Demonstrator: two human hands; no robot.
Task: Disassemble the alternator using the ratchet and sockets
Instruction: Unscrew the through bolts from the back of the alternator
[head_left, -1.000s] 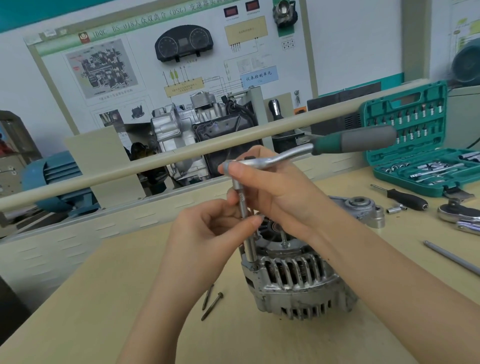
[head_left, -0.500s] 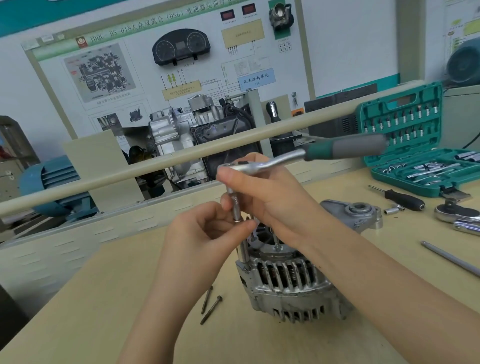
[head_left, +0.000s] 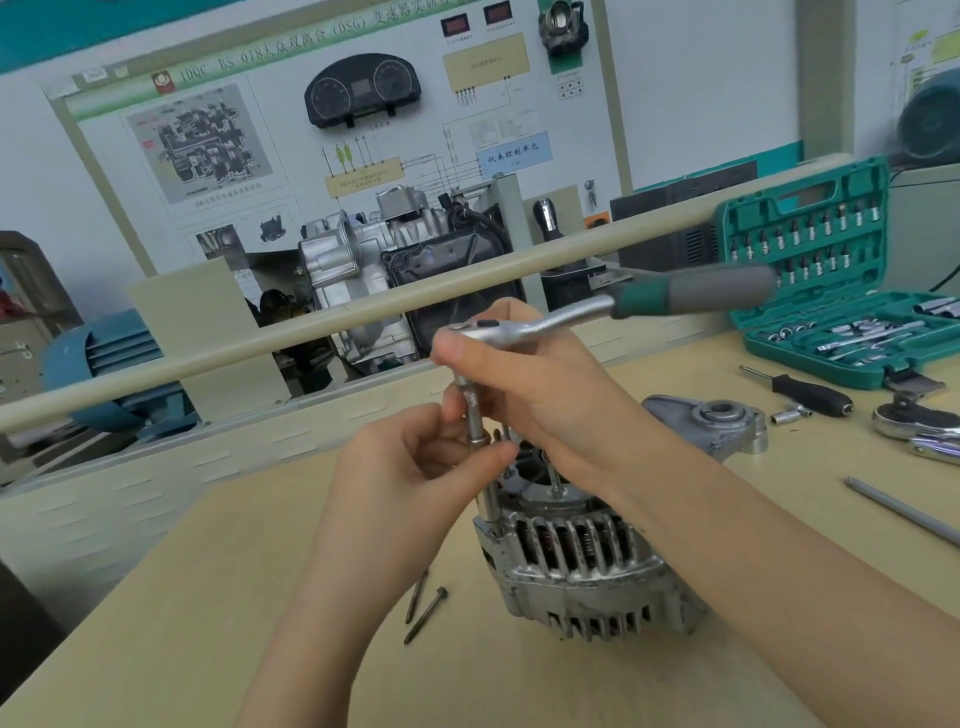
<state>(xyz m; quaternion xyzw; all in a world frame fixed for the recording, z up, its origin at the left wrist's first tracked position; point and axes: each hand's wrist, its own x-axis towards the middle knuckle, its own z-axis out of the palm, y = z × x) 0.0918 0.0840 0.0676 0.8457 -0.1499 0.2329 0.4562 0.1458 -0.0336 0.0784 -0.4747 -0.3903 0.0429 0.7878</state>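
- The right hand (head_left: 540, 395) curls round the head of the ratchet (head_left: 587, 312), thumb tip pressed at the head's left end; the green and grey handle sticks out to the right of the grip, clear of the fingers.
- An extension bar (head_left: 475, 415) hangs straight down from the ratchet head, passing below the right thumb.
- The left hand (head_left: 415, 467) pinches the lower part of that bar between thumb and curled fingers, directly under the right hand's hold.
- Below the pinch, the bar's lower end reaches the top left edge of the alternator (head_left: 576, 566), which stands on the wooden bench (head_left: 208, 623) under both hands. Whether a socket sits on a bolt there cannot be told.
- Two long bolts (head_left: 423, 608) lie loose on the bench, below the left wrist and just left of the alternator.
- A detached end cover (head_left: 711, 421) lies behind the right forearm.
- Further right of the grip: an open green socket set case (head_left: 831, 291), a black-handled driver (head_left: 805, 392), a second ratchet (head_left: 919, 426) and a plain steel rod (head_left: 904, 512).
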